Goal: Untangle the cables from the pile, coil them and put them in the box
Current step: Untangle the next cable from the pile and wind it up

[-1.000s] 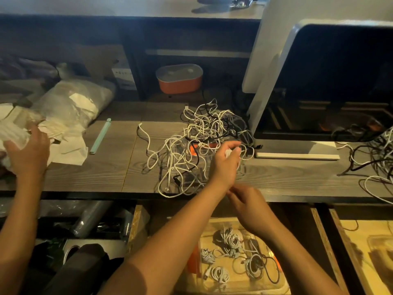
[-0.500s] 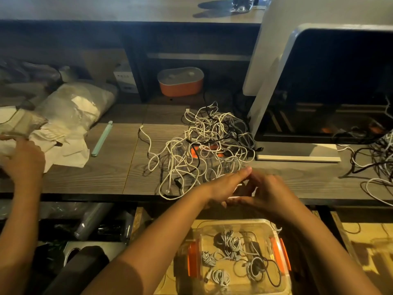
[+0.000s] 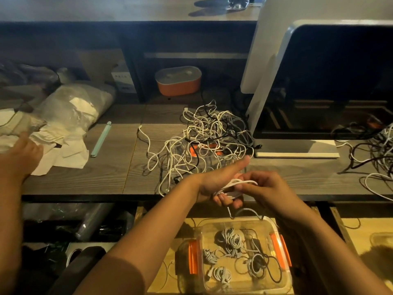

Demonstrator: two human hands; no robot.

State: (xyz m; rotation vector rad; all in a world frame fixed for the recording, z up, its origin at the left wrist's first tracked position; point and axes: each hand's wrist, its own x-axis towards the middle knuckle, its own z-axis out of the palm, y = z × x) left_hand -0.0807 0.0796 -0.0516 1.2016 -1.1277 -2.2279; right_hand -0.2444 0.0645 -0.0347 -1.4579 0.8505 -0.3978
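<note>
The left hand [image 3: 214,184] and the right hand [image 3: 270,190] are close together, just past the front edge of the worktop [image 3: 106,177] and above the box [image 3: 244,282]. Both hands hold one white cable [image 3: 236,183]. The left hand has its fingers curled around loops of this cable, and its thumb sticks out toward the pile [image 3: 204,141]. The right hand pinches the same loops from the other side. One end of the white cable hangs down from the hands, near the back rim of the box. The box is clear with orange clips on two sides, and it sits low, below the worktop. A few coiled cables [image 3: 230,239] lie inside it, some white and some dark. The pile is a big messy heap of white and black cables on the worktop, just behind the hands and beside the foot of a monitor [image 3: 319,81]. More tangled cables [image 3: 378,150] lie far off to the right. Behind the pile sits an orange container [image 3: 178,84] with a grey lid. On the left lie a thin green stick [image 3: 101,139] and some papers [image 3: 63,150], and another hand [image 3: 23,154] rests on the papers.
</note>
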